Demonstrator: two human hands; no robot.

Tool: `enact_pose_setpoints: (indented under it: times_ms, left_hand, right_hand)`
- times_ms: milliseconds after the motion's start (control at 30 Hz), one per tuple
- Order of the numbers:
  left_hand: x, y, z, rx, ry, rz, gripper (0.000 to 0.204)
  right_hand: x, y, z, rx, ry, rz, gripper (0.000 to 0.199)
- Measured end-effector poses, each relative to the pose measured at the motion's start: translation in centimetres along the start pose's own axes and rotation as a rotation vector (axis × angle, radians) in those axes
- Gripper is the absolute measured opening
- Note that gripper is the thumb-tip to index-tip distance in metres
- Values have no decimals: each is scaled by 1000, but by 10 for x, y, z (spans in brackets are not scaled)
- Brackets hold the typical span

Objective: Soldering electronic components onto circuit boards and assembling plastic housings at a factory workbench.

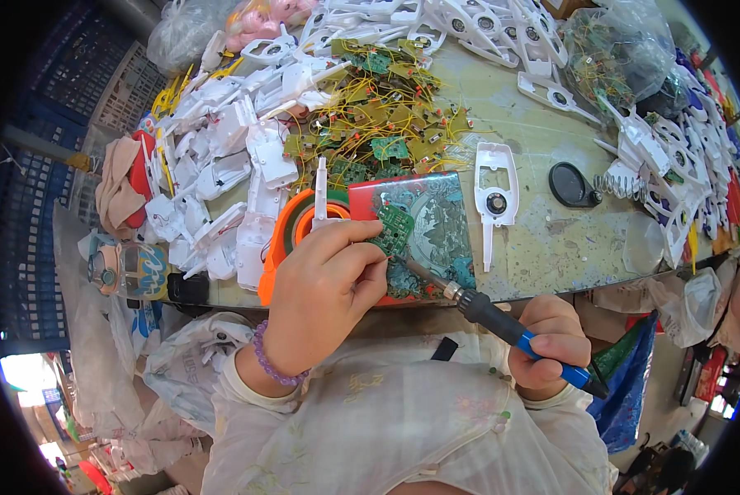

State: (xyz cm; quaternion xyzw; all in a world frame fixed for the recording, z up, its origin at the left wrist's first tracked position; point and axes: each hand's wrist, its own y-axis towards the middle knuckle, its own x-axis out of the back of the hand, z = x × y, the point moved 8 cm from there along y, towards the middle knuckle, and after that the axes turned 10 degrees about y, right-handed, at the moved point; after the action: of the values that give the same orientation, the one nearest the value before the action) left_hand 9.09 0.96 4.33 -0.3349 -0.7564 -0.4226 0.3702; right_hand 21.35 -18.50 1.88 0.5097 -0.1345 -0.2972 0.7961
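My left hand [324, 285] pinches a small green circuit board [394, 228] over a red patterned tin lid [436, 219] at the table's near edge. A purple bead bracelet circles that wrist. My right hand [551, 338] grips the blue and black handle of a soldering iron [502, 322]. Its metal tip [411, 266] reaches up to the lower edge of the green board. A white plastic part [320, 194] stands upright just behind my left fingers, beside an orange ring-shaped holder [281, 247].
A heap of circuit boards with yellow wires [370, 115] lies behind the tin. White plastic shells [221, 157] pile up on the left and on the right [659, 157]. One white shell [496, 194] and a black oval piece [569, 186] lie on the bare tabletop [551, 239].
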Motion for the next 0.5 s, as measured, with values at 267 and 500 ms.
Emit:
enact_pose_setpoints:
  times_ms: [267, 500]
  left_hand:
    - [-1, -1, -1, -3, 0, -19, 16]
    - [-3, -5, -3, -9, 36, -68, 17]
  right_hand:
    - [-4, 0, -3, -39, -28, 44, 34]
    - [1, -5, -4, -35, 11, 0, 29]
